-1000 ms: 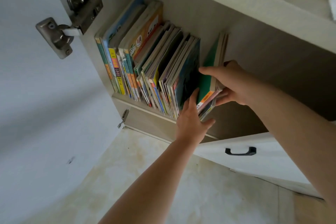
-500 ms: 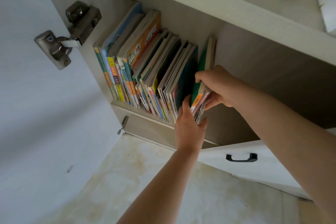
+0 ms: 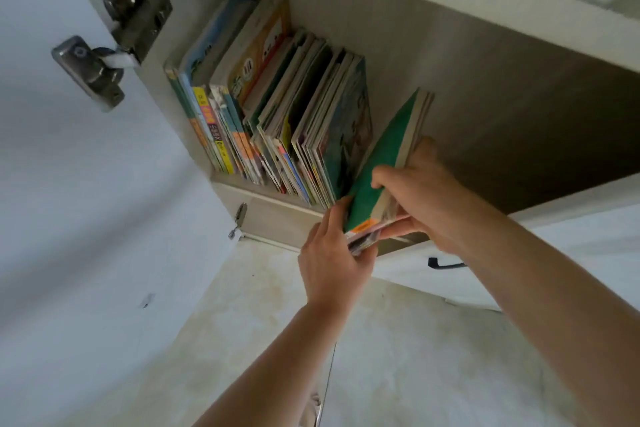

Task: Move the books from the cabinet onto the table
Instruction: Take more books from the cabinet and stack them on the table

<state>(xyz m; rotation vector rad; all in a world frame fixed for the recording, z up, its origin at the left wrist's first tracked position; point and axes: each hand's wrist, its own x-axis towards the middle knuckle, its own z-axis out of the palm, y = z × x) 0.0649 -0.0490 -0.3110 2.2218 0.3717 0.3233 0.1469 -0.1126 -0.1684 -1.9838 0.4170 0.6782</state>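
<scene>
Head view, right hand: I see my right hand (image 3: 420, 198) closed around a small bundle of thin books (image 3: 388, 163) fronted by a green cover, thumb across the green face and the other fingers behind and below the bundle.
Head view, bundle position: the bundle leans to the right, its top edge away from the row, its lower corner over the front lip of the cabinet shelf (image 3: 277, 215).
Head view, left hand: my left hand (image 3: 332, 253) lies with straight fingers against the lower corner of the same bundle, index fingertip on the green cover, thumb under the spines; it props the books and is not wrapped round them.
Head view, remaining books: a row of upright books (image 3: 270, 121) stands packed at the left end of the shelf, against the cabinet side wall; a gap opens between the row's last book and the tilted bundle.
Head view, cabinet: the white door (image 3: 69, 218) stands open on the left, hung on a metal hinge (image 3: 114, 38).
Head view, below: a white drawer front with a dark handle (image 3: 445, 264) shows under my right wrist, and pale flooring (image 3: 415, 357) lies beneath both forearms.
Head view, table: I cannot see it here.
</scene>
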